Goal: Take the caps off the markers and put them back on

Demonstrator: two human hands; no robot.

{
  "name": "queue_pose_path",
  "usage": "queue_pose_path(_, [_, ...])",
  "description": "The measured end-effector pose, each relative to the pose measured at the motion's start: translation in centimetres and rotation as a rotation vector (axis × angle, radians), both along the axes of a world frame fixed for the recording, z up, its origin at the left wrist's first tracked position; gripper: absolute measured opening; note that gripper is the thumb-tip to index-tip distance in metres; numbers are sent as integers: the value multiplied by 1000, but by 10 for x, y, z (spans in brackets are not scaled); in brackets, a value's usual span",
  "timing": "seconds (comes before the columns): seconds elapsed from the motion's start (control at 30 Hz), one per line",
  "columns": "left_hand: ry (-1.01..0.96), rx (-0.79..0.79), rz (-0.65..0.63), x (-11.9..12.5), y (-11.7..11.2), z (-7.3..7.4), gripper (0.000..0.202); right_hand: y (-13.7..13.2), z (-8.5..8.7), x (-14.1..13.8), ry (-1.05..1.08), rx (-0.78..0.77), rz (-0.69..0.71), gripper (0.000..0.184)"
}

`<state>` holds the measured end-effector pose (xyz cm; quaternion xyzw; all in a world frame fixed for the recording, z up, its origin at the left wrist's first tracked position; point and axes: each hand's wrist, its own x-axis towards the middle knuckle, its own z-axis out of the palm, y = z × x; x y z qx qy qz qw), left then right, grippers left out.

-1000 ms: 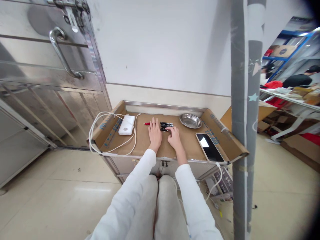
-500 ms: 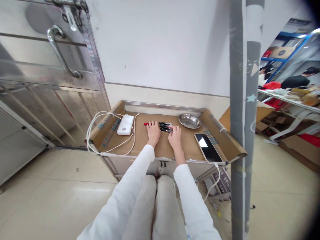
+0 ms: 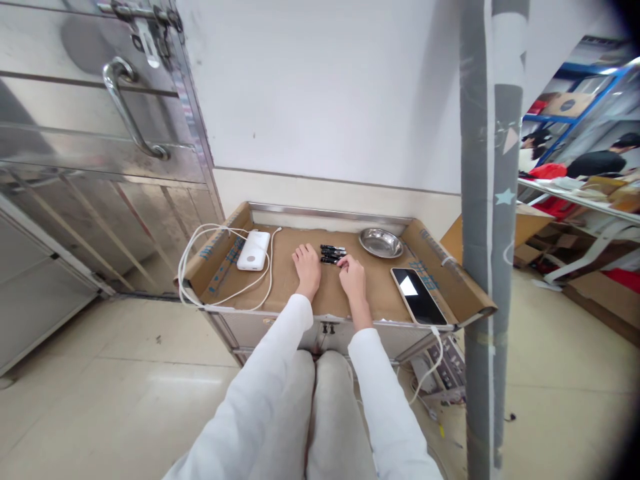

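Note:
Several black pens [image 3: 331,252] lie side by side in a small stack of rows on the brown cardboard top [image 3: 330,293]. My right hand [image 3: 353,280] is at their right end, fingers bent together on the end of the nearest pen. My left hand [image 3: 307,268] rests on the cardboard just left of the pens, palm down with its fingers stretched out. Whatever lies beneath the left hand is hidden, and no red pen shows.
A white power bank [image 3: 253,250] with a looped white cable [image 3: 187,257] lies at the left. At the right are a round metal dish [image 3: 381,243] and a plugged-in phone [image 3: 419,295]. Raised cardboard edges flank the top; a wrapped grey pole [image 3: 493,200] stands close by.
The red pen tip that showed beside my left hand is out of sight. My right hand has drawn back slightly, its fingers closer together, and more of the black pens shows.

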<state>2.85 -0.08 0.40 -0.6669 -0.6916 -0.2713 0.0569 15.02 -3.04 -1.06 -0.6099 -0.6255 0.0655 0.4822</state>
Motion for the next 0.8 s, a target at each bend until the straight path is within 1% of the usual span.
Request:
queue_pose_path(0.13, [-55,-5,6,-1,1,1,32,-1,-1,-1,-16,-37,-3,28])
queue_pose_path(0.2, [-98,21,-36,-2,0,1,30,0,-1,-1,-27,-50,6,29])
queue_pose_path(0.23, [-122,36,-77,-2,-1,2,29,0,-1,-1,-29,-52,6,30])
queue_pose_path(0.33, [-175,46,-287,-2,-8,4,25,1,0,-2,2,-20,11,36])
queue_pose_path(0.43, [-184,4,-542,-2,-17,6,20,1,3,-3,31,71,81,49])
queue_pose_path(0.5, [-210,-9,-628,-2,-20,6,18,1,4,-3,18,111,140,50])
queue_pose_path(0.6, [-275,24,-649,-3,-21,6,14,0,3,-3,-12,96,171,40])
queue_pose_path(0.73, [-353,139,-689,-5,-19,5,10,0,0,-2,-31,61,154,31])
queue_pose_path(0.8, [-379,197,-681,-5,-17,3,10,1,-2,-1,-22,60,136,27])
